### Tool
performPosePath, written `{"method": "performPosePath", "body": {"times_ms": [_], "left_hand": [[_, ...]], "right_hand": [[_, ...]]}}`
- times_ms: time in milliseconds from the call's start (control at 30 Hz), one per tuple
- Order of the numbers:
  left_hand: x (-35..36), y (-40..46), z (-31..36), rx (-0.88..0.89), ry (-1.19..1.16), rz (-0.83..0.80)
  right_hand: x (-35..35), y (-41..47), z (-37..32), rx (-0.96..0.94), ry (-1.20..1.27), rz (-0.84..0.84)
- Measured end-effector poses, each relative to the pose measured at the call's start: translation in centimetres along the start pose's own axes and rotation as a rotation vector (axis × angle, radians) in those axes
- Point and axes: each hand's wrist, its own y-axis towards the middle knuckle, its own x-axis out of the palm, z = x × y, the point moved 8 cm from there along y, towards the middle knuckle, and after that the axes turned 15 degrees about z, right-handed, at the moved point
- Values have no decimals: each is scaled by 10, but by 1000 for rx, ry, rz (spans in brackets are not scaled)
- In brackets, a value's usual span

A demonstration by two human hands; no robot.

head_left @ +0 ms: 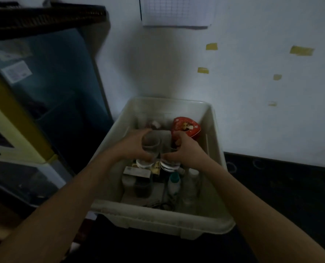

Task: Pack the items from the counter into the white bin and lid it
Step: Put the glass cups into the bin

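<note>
While each hand grips one clear glass, left hand (137,147) and right hand (186,150) hover mid-frame, glasses upright and touching, directly above the white bin (158,221).

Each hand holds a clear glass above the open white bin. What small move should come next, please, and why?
Probably lower both glasses into the bin and stand them in a free spot. The left hand grips one clear glass, the right hand grips the other glass, and both hang over the white bin, which already holds a red heart-shaped box and a white bottle. No lid is in view.
</note>
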Motion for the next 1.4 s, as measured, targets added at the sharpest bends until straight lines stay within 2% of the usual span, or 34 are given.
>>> {"method": "performPosePath", "body": {"times_ms": [267, 467, 567, 800, 1100, 1400], "left_hand": [[30, -13, -37, -29, 267, -237], [38, -33, -66, -76, 450, -397], [45, -44, -81, -146, 494, -446], [56, -56, -97, -181, 662, -535], [72, -61, -104, -202, 780, -696], [82, -62, -119, -190, 875, -771]], "right_hand": [[27, -10, 12, -41, 2, -31], [61, -14, 2, -158, -148, -170], [80, -19, 2, -191, -301, -239], [115, -40, 22, -185, -396, -454], [139, -48, 49, -177, -484, -532], [159, -53, 59, -245, -577, -626]]}}
